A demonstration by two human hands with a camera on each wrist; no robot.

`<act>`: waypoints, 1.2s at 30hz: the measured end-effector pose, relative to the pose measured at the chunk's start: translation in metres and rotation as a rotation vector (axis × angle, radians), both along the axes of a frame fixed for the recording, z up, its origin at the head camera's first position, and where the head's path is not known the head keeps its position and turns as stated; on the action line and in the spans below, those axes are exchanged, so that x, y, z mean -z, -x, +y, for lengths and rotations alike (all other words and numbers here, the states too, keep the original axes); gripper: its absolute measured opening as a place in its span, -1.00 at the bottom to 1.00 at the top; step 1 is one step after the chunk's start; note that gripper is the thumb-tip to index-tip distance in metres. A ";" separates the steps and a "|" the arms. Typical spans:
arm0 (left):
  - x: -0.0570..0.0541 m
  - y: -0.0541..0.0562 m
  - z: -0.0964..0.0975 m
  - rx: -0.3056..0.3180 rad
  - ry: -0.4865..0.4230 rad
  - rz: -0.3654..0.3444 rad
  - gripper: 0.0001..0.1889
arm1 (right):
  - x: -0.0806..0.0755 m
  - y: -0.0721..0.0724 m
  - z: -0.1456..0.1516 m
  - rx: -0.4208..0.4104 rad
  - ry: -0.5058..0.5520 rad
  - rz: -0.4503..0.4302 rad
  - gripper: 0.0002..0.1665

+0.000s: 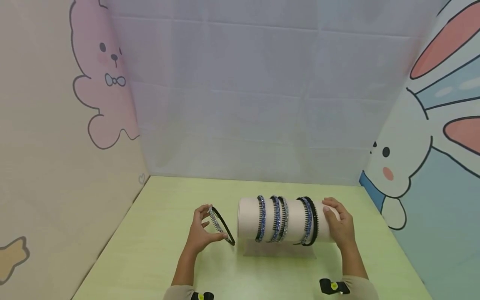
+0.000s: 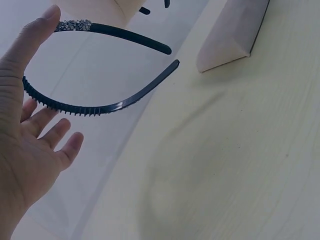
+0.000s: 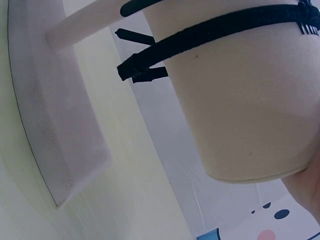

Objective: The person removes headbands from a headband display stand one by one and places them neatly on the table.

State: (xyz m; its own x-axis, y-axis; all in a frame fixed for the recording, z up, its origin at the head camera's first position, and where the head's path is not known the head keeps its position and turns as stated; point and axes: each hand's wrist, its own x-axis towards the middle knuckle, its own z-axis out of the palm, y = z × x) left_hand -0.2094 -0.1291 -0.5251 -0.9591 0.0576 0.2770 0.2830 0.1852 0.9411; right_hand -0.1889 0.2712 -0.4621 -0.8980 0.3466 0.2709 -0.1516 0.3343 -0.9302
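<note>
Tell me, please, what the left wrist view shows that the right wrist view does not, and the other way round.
Only the left wrist view shows the left hand and the loose headband with sparkly stones that it holds.

Only the right wrist view shows part of the right hand against the roll, the post above the base, and part of the drawn rabbit.

Both show parts of the roll, headband tips on it, the base and the tabletop.

Around a yellow-green table (image 1: 150,258): creased pale sheet (image 1: 240,112) at 12 o'clock, pink cartoon bear (image 1: 98,75) at 10, white rabbit (image 1: 406,143) at 3, orange star (image 1: 12,259) at 8.
</note>
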 end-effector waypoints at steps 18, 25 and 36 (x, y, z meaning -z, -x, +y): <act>0.005 -0.011 0.022 -0.285 -0.039 0.154 -0.03 | 0.006 0.002 0.002 -0.004 -0.014 -0.013 -0.70; 0.032 0.004 0.023 -0.430 0.043 0.248 0.06 | 0.007 0.000 0.002 0.003 -0.007 -0.024 -0.70; 0.036 0.010 0.023 -0.515 0.073 0.097 0.11 | 0.005 -0.001 0.002 -0.013 0.009 -0.003 -0.70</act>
State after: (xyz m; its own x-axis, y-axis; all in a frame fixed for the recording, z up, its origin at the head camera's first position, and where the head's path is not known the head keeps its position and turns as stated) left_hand -0.2192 -0.1063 -0.5607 -0.8386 -0.3918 0.3785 0.2227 0.3876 0.8945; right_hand -0.1884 0.2729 -0.4669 -0.9033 0.3372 0.2651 -0.1530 0.3242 -0.9335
